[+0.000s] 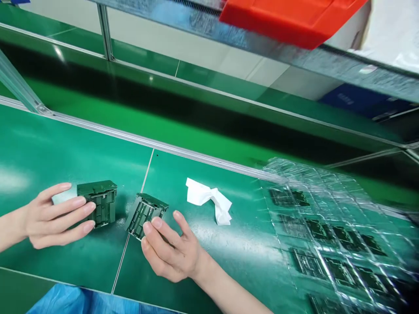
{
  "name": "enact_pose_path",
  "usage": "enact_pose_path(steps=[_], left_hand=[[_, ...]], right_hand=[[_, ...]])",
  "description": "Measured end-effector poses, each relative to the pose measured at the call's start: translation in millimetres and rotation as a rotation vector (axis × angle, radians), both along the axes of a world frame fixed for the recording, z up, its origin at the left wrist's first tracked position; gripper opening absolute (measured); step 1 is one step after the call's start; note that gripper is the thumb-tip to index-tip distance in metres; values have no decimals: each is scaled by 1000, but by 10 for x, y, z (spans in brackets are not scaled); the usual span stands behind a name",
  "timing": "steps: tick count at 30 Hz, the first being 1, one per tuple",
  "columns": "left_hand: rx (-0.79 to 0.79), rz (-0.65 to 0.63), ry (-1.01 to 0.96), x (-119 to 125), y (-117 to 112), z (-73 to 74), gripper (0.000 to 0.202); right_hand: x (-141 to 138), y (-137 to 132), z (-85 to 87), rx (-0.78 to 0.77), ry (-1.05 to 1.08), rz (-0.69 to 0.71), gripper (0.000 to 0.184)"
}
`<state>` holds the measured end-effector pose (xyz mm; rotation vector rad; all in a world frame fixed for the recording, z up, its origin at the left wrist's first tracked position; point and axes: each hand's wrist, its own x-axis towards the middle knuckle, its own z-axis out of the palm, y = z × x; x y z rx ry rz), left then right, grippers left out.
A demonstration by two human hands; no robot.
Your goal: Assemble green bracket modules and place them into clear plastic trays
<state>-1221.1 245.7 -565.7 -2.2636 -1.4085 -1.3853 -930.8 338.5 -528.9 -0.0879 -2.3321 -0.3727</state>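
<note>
On the left, my left hand (pixel 60 216) has its fingers closed along the side of a dark, boxy plastic housing (pixel 104 205), which has an open recessed face with slots and ribs. A second, similar dark plastic housing (pixel 144 216), slightly tilted, is pinched at its lower right by my right hand (pixel 173 250), with the fingertips on its edge. A narrow gap separates the two housings. Whether either one rests on the green tabletop (pixel 81 266) or is just above it, I cannot tell.
A crumpled white tissue (pixel 211 198) lies right of centre. Clear plastic trays (pixel 314 174) at the right hold several similar dark parts in compartments. A metal rail (pixel 183 152) lines the table's far edge; above it are a shelf edge (pixel 196 26) and a red bin (pixel 291 22).
</note>
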Motion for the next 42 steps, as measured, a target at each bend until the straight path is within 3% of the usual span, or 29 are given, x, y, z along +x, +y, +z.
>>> enact_pose_path(steps=[3, 5, 7, 9, 11, 13, 14, 17, 19, 22, 24, 26, 29, 32, 33, 35, 37, 39, 42], left_hand=[[371, -125, 508, -151, 213, 185, 29], [473, -221, 673, -261, 302, 278, 25], [464, -210, 678, -334, 324, 291, 26], [355, -134, 537, -327, 299, 234, 29], [212, -83, 327, -220, 259, 150, 34], [69, -72, 58, -23, 215, 77, 44], [-9, -54, -121, 96, 189, 50, 49], [-325, 41, -842, 445, 115, 22, 48], [-510, 90, -1361, 624, 101, 49, 46], [-569, 127, -2030, 807, 169, 145, 46], [-549, 154, -2334, 898, 239, 222, 36], [-565, 165, -2512, 975, 291, 285, 29], [-634, 160, -2593, 1043, 306, 298, 28], [-679, 69, -2445, 1022, 284, 149, 30], [-688, 15, -2239, 994, 282, 63, 33], [-672, -62, -1624, 908, 308, -134, 43], [-633, -36, -1044, 775, 383, -319, 50], [-611, 41, -729, 595, 487, -446, 54], [-593, 120, -426, 304, 586, -498, 69]], right_hand=[[34, 86, 104, 64, -105, 50, 13], [48, 126, 145, 88, -158, 63, 12], [57, 160, 146, 101, -180, 57, 15], [49, 186, 104, 43, -157, 30, 20], [12, 194, 35, -144, -90, -9, 23], [-56, 179, -36, -479, 39, -43, 31], [-99, 164, -67, -710, 130, -56, 36], [-245, 110, -131, -1614, 490, 31, 41], [-338, 79, -159, -2027, 663, 140, 35], [-445, 39, -200, -2313, 910, 270, 35], [-495, 12, -230, -2469, 1163, 383, 31], [-537, -9, -256, -2545, 1336, 468, 30], [-587, -6, -278, -2579, 1393, 504, 32], [-565, 19, -293, -2530, 1351, 420, 33], [-525, 18, -303, -2485, 1304, 362, 35], [-382, 6, -341, -2314, 1152, 202, 41], [-174, 19, -426, -2043, 965, 9, 47], [27, 99, -553, -1823, 758, -222, 55], [182, 241, -700, -1713, 477, -559, 63]])
